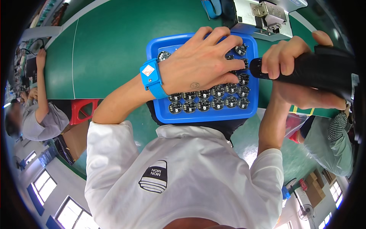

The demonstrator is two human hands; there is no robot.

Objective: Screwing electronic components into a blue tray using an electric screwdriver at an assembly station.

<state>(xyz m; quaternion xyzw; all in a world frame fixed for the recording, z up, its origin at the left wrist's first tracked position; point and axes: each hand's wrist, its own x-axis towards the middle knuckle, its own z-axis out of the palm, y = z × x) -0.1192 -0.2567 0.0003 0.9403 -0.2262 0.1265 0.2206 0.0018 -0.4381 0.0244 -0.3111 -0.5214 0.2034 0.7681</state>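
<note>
A blue tray holds rows of small round circuit boards with dark faces. Across the tray reaches my left hand, a blue wrist strap on its wrist. Its fingers are bent but apart, with the fingertips over boards on the tray's right side; the hand covers many boards. In my right hand is a black electric screwdriver, lying roughly level. Its narrow tip points left, close to a board beside my left fingertips. Whether the tip touches that board I cannot tell.
The tray overhangs the near edge of a green table. Behind it to the right stands a metal machine, with a blue strap beside it. A red stool and a seated person are at left; another person sits right.
</note>
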